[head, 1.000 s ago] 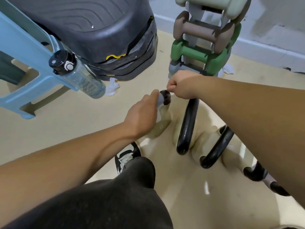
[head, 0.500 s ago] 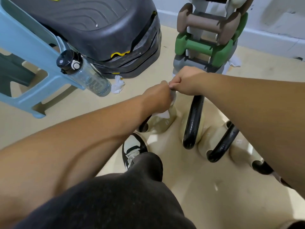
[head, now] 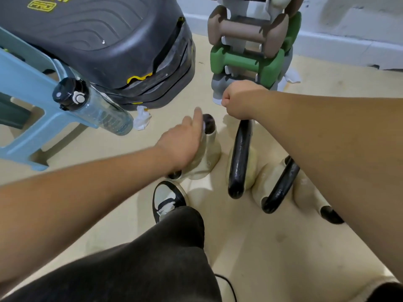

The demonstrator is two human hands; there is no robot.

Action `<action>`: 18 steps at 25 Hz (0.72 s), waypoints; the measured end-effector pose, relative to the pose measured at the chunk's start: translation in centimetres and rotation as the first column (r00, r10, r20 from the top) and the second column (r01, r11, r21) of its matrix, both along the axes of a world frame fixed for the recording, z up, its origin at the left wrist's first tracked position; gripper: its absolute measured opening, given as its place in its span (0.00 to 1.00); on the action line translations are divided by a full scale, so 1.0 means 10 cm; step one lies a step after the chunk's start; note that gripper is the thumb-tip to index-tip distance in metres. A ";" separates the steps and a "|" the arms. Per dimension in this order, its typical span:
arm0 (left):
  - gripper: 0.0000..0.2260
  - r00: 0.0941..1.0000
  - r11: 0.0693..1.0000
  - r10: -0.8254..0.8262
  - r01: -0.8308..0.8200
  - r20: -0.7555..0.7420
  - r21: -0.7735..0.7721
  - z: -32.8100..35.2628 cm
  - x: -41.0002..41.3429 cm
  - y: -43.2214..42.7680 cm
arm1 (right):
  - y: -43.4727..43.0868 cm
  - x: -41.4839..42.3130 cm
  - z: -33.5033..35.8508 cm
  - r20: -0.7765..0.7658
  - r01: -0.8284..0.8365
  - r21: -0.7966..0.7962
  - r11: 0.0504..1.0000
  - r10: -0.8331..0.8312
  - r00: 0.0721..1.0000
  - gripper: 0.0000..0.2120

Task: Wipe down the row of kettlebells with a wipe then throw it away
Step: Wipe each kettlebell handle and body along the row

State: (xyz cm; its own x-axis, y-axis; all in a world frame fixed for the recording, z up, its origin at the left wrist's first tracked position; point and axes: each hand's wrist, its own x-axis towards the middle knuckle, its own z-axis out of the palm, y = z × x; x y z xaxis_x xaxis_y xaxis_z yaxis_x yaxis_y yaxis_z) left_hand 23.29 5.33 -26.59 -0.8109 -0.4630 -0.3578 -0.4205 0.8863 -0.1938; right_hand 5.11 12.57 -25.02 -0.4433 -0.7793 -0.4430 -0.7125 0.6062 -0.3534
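– While the right hand (head: 237, 102) curls round a glossy black looped handle (head: 239, 153), where is the thin white wipe (head: 204, 127)?
– Under the blurred left hand (head: 185, 144), on the cream kettlebell (head: 210, 158) at that handle's nine o'clock; its grip I cannot tell.

Kettlebells (head: 239, 158) in a row on the floor (head: 283, 247), dumbbell rack (head: 250, 62) behind (step platform (head: 98, 40) to its left)

— What colour are the kettlebells (head: 210, 159)?
— Cream bodies with black handles (head: 239, 155). The wipe (head: 204, 127) is a whitish sliver.
— And the gear?
— A charcoal step platform (head: 98, 40) with wavy ridges and yellow lettering, a light blue stool (head: 24, 88), a clear bottle (head: 102, 114) with a black cap, a taupe dumbbell (head: 246, 29) and a green dumbbell (head: 246, 62).
— The rest?
— Beige floor (head: 283, 247), black-and-white shoe (head: 168, 199), dark grey trousers (head: 152, 258), white tissue (head: 142, 118).
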 end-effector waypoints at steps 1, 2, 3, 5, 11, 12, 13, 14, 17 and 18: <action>0.29 0.999 1.000 -0.010 0.009 0.053 0.030 -0.02 -0.25 0.00 | 0.00 0.00 -0.03 -0.011 0.018 0.010 1.000 -0.017 1.000 0.05; 0.24 0.991 0.998 -0.029 0.022 0.134 0.053 -0.03 -0.50 0.01 | 0.01 0.01 -0.06 -0.014 0.027 0.013 1.000 -0.027 1.000 0.05; 0.19 0.973 0.998 -0.049 0.037 0.224 0.060 -0.01 -0.70 0.03 | 0.02 0.03 -0.11 -0.016 0.023 0.006 1.000 -0.023 1.000 0.05; 0.14 0.935 0.997 -0.083 0.077 0.345 0.034 -0.02 -0.88 0.06 | 0.07 0.08 -0.21 -0.049 0.003 -0.013 1.000 -0.004 0.999 0.05; 0.21 0.979 0.972 0.081 -0.037 -0.185 0.231 -0.14 -0.17 0.00 | 0.17 0.06 -0.25 -0.087 0.009 -0.077 0.997 -0.015 0.996 0.09; 0.25 0.962 0.956 0.145 -0.076 -0.230 0.285 -0.13 0.01 0.02 | 0.15 0.07 -0.20 -0.083 0.008 -0.088 0.996 -0.015 0.996 0.10; 0.27 0.947 0.936 0.197 -0.106 -0.252 0.335 -0.10 0.18 0.06 | 0.12 0.09 -0.14 -0.068 0.014 -0.091 0.996 -0.020 0.997 0.09; 0.28 0.936 0.920 0.236 -0.129 -0.262 0.370 -0.08 0.33 0.09 | 0.10 0.13 -0.09 -0.052 0.019 -0.091 0.996 -0.024 0.998 0.08; 0.28 0.933 0.900 0.279 -0.171 -0.227 0.402 -0.04 0.53 0.10 | 0.13 0.35 -0.02 -0.067 0.016 -0.136 0.991 -0.025 0.997 0.07; 0.27 0.944 0.899 0.278 -0.191 -0.176 0.393 -0.01 0.45 0.06 | 0.15 0.43 -0.02 -0.078 0.026 -0.169 0.985 -0.039 0.996 0.08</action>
